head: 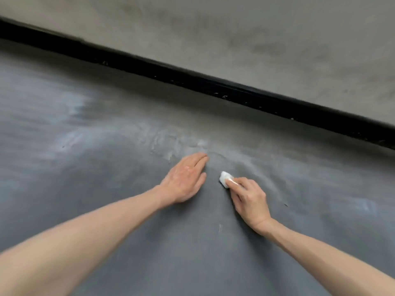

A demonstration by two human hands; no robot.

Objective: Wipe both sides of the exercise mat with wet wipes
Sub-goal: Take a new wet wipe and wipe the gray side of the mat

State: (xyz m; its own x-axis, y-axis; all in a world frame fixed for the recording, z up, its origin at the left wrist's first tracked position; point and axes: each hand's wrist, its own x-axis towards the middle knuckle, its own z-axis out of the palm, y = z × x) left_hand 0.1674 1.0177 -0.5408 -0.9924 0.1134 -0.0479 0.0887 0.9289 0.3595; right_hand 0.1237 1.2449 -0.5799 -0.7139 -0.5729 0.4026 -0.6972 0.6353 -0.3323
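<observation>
The mat [106,189] lies flat under both hands and fills the lower view. We judge that its long axis runs from 10 to 4 o'clock, parallel to the black strip [213,86] along its far side.

The wipe [224,178] is a small folded pad pressed to the mat. The right hand [249,197] pinches it between curled fingers and thumb. The left hand [183,178] rests flat on the mat at 9 o'clock of the wipe, just beside it, with fingers straight and holding nothing.

Pale streaks [162,142] arc across the mat at 11 to 12 o'clock of the hands. The right hand is the nearer to the darker area at 3 o'clock, so we judge the next stroke falls to it.

Beyond the strip lies a grey surface [277,39]; we cannot tell whether it is floor or wall.
</observation>
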